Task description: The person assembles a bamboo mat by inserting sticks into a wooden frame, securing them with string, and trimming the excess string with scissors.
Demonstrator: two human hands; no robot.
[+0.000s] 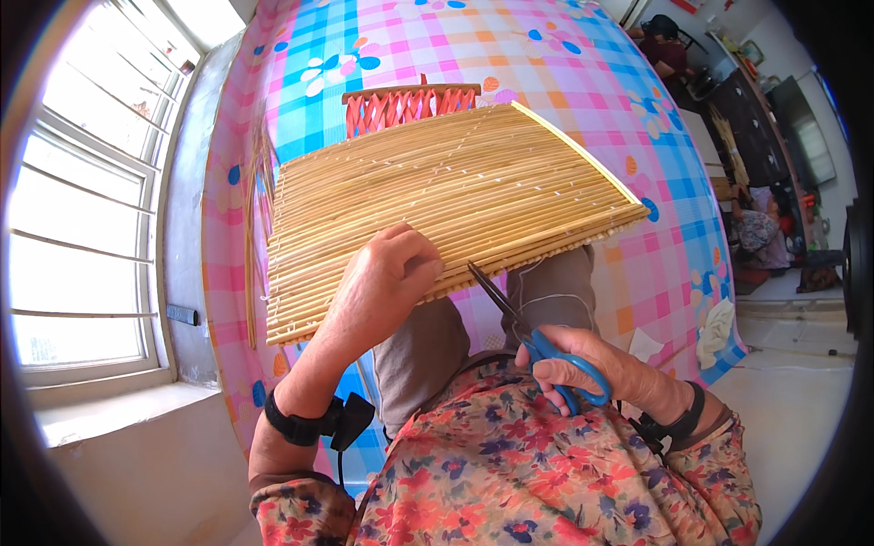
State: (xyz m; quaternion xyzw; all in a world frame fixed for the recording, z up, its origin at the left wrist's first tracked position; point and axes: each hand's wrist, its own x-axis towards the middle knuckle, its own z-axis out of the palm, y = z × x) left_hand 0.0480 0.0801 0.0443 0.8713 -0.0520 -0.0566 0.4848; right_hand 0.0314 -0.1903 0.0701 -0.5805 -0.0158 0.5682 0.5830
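A mat of thin straw-coloured sticks, bound with white thread, lies across my knees and the bed. My left hand is closed over its near edge, fingers curled inward; whatever they pinch is hidden. In my right hand are blue-handled scissors. Their dark, narrow blades point up and left, with the tips at the mat's near edge, just right of my left hand. A loose white thread curves over my right knee, beside the blades.
Beyond the mat lies a wooden bar with red strips. Loose thin stalks run along the mat's left side. A checked, flowered sheet spreads beneath. The barred window is at left; other people are at far right.
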